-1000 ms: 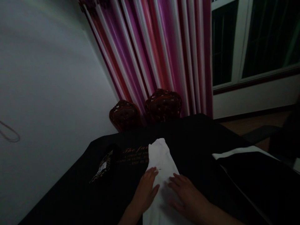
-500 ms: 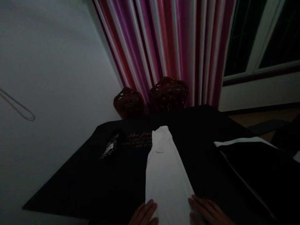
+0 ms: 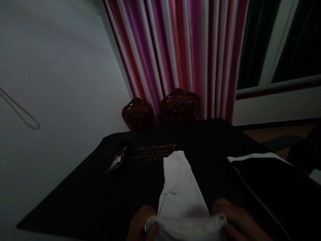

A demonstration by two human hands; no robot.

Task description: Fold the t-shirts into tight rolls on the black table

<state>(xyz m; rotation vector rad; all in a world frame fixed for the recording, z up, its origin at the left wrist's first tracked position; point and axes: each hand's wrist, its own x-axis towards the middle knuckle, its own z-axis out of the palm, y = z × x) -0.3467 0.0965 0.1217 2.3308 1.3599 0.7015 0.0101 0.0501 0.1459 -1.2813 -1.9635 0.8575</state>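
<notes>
A long, narrow folded white garment lies on the black-covered table. Its near end is lifted and curls over at the bottom of the view. On the left edge of that end, my left hand is closed, pinching the cloth. My right hand grips the opposite edge in the same way. Both hands are somewhat blurred, and the wrists are cut off or dark. Which kind of garment it is I cannot tell.
Black cloth with gold lettering covers the table. A small patterned packet lies at left. A black item with white edging lies at right. Two carved chairs stand behind, before a striped curtain.
My hands have gone from lying flat on the white garment to gripping its near end and raising it. The far end has slid toward me, uncovering more lettering.
</notes>
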